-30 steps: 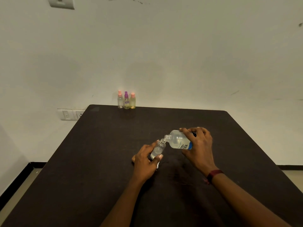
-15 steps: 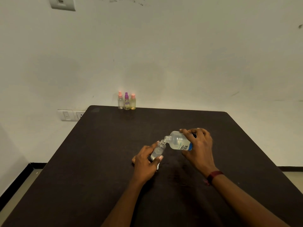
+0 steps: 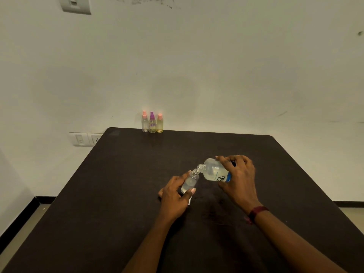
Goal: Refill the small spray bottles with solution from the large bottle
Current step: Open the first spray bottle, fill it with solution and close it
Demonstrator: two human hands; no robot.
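Near the middle of the dark table (image 3: 118, 194), the left hand (image 3: 173, 196) curls its fingers around the small spray bottle (image 3: 190, 182) (cap off, tilted). Just right of the middle, the large bottle (image 3: 213, 171) is tipped with its mouth at that neck, gripped by the right hand (image 3: 239, 178).

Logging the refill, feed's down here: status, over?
Left hand grips small open bottle, tilted. Right hand holds large bottle tipped, neck at the small bottle's mouth. Three capped spray bottles at far table edge, out of the way.
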